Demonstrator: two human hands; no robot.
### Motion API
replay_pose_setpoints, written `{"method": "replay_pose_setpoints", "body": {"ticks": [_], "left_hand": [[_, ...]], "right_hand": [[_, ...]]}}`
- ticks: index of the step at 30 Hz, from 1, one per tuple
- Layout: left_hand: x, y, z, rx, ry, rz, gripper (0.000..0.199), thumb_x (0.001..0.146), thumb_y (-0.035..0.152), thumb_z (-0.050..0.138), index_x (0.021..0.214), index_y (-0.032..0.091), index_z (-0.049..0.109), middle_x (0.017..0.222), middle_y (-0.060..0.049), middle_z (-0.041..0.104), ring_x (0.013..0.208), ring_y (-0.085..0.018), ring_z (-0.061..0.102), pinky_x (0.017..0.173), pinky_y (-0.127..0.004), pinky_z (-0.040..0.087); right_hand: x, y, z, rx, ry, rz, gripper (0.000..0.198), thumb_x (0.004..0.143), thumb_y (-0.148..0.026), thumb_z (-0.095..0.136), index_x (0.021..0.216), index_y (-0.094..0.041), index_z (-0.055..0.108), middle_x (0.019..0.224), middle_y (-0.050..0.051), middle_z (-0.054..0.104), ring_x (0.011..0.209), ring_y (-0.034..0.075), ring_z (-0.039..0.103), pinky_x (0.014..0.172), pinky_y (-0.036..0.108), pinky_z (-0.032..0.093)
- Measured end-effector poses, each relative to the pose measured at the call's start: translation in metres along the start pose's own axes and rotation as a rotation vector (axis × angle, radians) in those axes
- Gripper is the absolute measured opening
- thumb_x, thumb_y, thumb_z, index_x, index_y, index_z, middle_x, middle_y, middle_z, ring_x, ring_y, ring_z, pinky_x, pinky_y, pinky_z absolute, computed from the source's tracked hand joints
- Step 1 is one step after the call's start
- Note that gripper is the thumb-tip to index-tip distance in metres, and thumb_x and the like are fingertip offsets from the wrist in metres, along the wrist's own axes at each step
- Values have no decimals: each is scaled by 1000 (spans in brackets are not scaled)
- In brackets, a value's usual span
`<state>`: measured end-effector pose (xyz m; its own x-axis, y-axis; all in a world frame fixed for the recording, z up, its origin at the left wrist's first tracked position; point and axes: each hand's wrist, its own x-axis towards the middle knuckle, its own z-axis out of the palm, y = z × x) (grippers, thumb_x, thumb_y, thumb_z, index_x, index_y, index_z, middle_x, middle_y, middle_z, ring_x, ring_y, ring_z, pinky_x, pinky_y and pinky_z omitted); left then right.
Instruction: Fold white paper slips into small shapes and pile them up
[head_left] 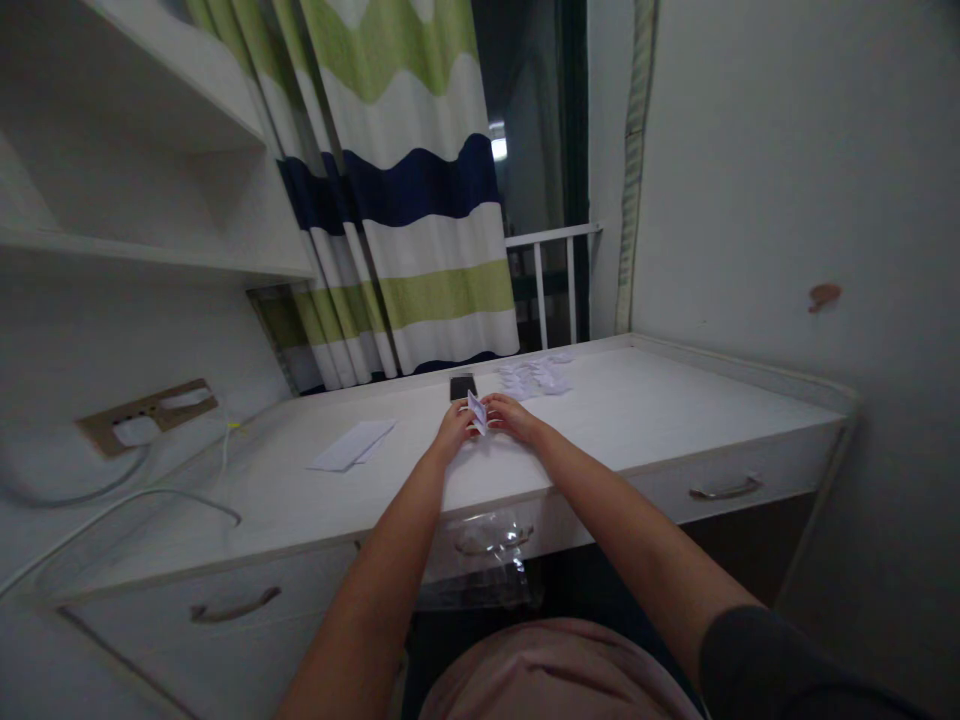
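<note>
Between my two hands is a small folded piece of white paper, held upright just above the desk. My left hand grips its left side with the fingers closed on it. From the right, my right hand pinches the same paper near its upper edge. Just behind my hands lies a dark flat object, perhaps a phone. A cluster of small folded papers lies farther back to the right. To the left rest flat sheets of white paper, partly overlapping.
The white desk has drawers with metal handles along its front. A cable runs over its left end from a wall socket. A shelf overhangs the left side. A striped curtain hangs behind.
</note>
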<state>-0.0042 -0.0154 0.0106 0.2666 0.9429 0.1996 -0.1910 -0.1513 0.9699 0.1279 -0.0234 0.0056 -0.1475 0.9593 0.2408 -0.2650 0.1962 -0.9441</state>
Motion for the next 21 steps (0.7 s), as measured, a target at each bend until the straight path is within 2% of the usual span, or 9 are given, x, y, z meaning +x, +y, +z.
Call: {"method": "replay_pose_setpoints", "body": {"ticks": [6,21], "left_hand": [[1,-1,1,14,28,17,26,56,12,52,82,17,50,69,1,56,57,-10,53,51,-22,43],[-1,2,-1,-32,-7,-3,22,60,16,51,82,17,52,67,0,58,59,-12,55,52,-23,45]], "right_hand": [[1,0,0,19,-21,2,15,58,-17,56,73,-19,57,63,-5,55,62,10,51,60,23,38],[3,-1,0,71,19,-12,9,62,-19,54,70,-20,56,66,-3,55,65,11,50,63,24,40]]}}
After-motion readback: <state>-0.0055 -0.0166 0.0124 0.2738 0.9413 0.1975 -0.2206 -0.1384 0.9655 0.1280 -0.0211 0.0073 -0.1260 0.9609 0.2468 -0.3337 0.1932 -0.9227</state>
